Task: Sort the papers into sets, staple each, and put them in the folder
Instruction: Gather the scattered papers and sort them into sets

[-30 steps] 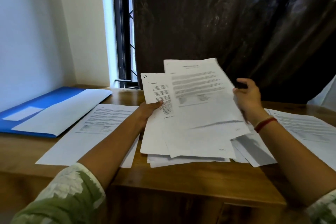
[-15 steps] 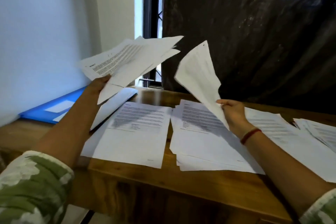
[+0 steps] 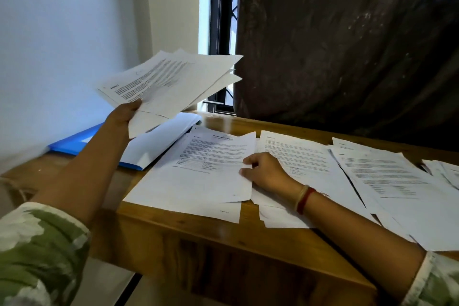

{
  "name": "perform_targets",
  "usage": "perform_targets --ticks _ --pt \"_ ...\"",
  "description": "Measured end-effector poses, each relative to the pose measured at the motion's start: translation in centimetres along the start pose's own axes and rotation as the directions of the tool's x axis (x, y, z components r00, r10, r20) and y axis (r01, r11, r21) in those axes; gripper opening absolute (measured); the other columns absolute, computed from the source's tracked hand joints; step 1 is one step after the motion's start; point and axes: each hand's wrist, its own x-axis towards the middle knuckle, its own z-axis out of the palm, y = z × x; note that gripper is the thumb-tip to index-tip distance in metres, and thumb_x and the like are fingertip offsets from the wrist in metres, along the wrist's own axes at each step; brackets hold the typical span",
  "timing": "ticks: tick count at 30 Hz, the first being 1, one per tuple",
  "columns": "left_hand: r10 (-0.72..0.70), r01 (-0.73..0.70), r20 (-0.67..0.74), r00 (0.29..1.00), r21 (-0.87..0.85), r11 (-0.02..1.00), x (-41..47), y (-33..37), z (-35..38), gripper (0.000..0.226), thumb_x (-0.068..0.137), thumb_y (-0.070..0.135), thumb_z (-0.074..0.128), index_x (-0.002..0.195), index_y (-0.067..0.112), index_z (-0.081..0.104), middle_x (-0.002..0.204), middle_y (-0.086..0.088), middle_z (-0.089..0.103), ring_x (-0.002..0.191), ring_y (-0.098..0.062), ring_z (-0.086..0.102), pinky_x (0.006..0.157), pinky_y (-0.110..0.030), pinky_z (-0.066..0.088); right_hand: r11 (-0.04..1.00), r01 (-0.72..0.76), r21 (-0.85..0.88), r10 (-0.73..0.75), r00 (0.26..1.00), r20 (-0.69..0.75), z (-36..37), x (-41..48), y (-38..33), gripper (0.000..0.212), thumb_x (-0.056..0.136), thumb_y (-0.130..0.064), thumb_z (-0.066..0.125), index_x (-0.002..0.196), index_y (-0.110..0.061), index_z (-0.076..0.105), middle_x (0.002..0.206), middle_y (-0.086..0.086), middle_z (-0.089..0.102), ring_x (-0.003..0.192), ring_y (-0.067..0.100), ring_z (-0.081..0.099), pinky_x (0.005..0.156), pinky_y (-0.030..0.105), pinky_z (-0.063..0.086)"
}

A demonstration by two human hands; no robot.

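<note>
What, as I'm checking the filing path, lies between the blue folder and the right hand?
Head view: a pile of printed sheets spans from the blue folder to the right hand.

The left hand [image 3: 121, 114] holds a fanned sheaf [image 3: 171, 82] of printed sheets up, tilted, over the folder [image 3: 74, 143]. The folder is blue and lies at the tabletop's [image 3: 188, 226] rear left, with a white sheet [image 3: 159, 139] across it. Three piles of printed paper lie flat, side by side. The left pile [image 3: 198, 181] has a skewed top sheet, and the right hand's [image 3: 265, 173] curled fingers [image 3: 248, 159] touch its right edge. The middle pile [image 3: 305, 156] and right pile [image 3: 397, 181] overlap loosely.
</note>
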Motion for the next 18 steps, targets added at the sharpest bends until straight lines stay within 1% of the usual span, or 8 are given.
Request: perform_targets --ticks 2,5,7,11,13,15,17,18 --pt "-0.019 0.016 0.060 0.998 0.039 0.999 -0.9 -0.4 1.3 0.021 0.104 0.023 0.036 0.094 0.013 0.052 0.041 0.005 0.059 0.029 -0.004 0.052 0.029 -0.016 0.039 0.999 0.019 -0.034 -0.018 1.000 0.020 -0.4 -0.3 0.0 0.053 0.090 -0.029 0.066 0.138 -0.012 0.049 0.135 0.006 0.053 0.115 0.020 0.052 0.088 0.024 0.041" --pt "-0.018 0.018 0.135 0.991 -0.001 1.000 -2.7 -1.4 3.6 0.012 0.103 0.018 0.038 0.110 0.012 0.046 0.039 0.008 0.059 0.033 -0.002 0.055 0.034 -0.016 0.043 0.977 0.042 -0.210 -0.061 0.995 -0.082 -1.7 -1.1 -0.1 0.068 0.088 -0.050 0.062 0.144 -0.024 0.035 0.139 0.005 0.049 0.119 0.024 0.053 0.089 0.032 0.044" --pt "-0.031 0.038 0.178 0.983 -0.036 0.999 -2.8 -2.3 4.9 0.013 0.102 0.016 0.041 0.112 0.011 0.048 0.044 0.007 0.062 0.037 -0.003 0.059 0.037 -0.017 0.045 0.958 0.058 -0.282 -0.124 0.968 -0.220 -3.3 -0.8 0.5 0.058 0.088 -0.052 0.060 0.137 -0.027 0.043 0.132 0.002 0.050 0.111 0.021 0.055 0.081 0.028 0.046" --pt "-0.077 0.111 0.360 0.930 -0.075 0.991 -4.1 -3.7 9.0 0.016 0.101 0.018 0.043 0.097 0.014 0.058 0.060 0.002 0.070 0.050 -0.008 0.066 0.045 -0.020 0.052 0.988 0.123 0.094 -0.071 0.901 -0.429 -8.6 0.4 3.5 0.005 0.091 -0.022 0.064 0.090 -0.018 0.066 0.096 0.005 0.064 0.084 0.019 0.056 0.064 0.024 0.040" --pt "-0.020 0.045 0.428 0.903 -0.049 0.998 -4.4 -4.8 11.4 0.020 0.099 0.012 0.046 0.115 0.014 0.057 0.084 0.001 0.073 0.067 -0.010 0.070 0.058 -0.022 0.057 0.925 0.113 0.362 0.081 0.874 -0.479 -11.3 0.3 5.1 0.019 0.094 -0.009 0.056 0.077 -0.016 0.063 0.075 0.003 0.061 0.070 0.017 0.053 0.054 0.021 0.038" --pt "0.047 -0.075 0.483 0.874 0.039 0.996 -4.9 -6.0 14.3 0.035 0.098 0.005 0.045 0.133 0.010 0.048 0.114 -0.006 0.065 0.089 -0.013 0.067 0.076 -0.024 0.056 0.766 0.067 0.639 0.298 0.844 -0.445 -14.0 -0.6 6.5 0.022 0.097 -0.008 0.049 0.080 -0.008 0.063 0.061 0.000 0.054 0.058 0.014 0.047 0.050 0.020 0.035" --pt "0.053 -0.132 0.555 0.830 0.103 0.986 -5.9 -7.3 16.9 0.043 0.097 0.001 0.046 0.139 0.005 0.042 0.132 -0.010 0.054 0.100 -0.015 0.064 0.084 -0.023 0.053 0.681 -0.007 0.732 0.393 0.847 -0.358 -16.2 -1.4 8.3 0.028 0.099 -0.022 0.050 0.078 -0.007 0.061 0.054 -0.006 0.055 0.051 0.007 0.050 0.059 0.022 0.041" --pt "0.044 -0.138 0.576 0.816 0.120 0.983 -6.1 -8.2 18.3 0.042 0.096 0.000 0.047 0.137 0.005 0.044 0.130 -0.007 0.056 0.092 -0.009 0.067 0.077 -0.019 0.055 0.696 -0.038 0.717 0.373 0.872 -0.316 -17.2 -1.8 9.3 0.029 0.099 -0.035 0.051 0.078 -0.016 0.059 0.062 -0.009 0.059 0.058 0.003 0.053 0.071 0.024 0.044"
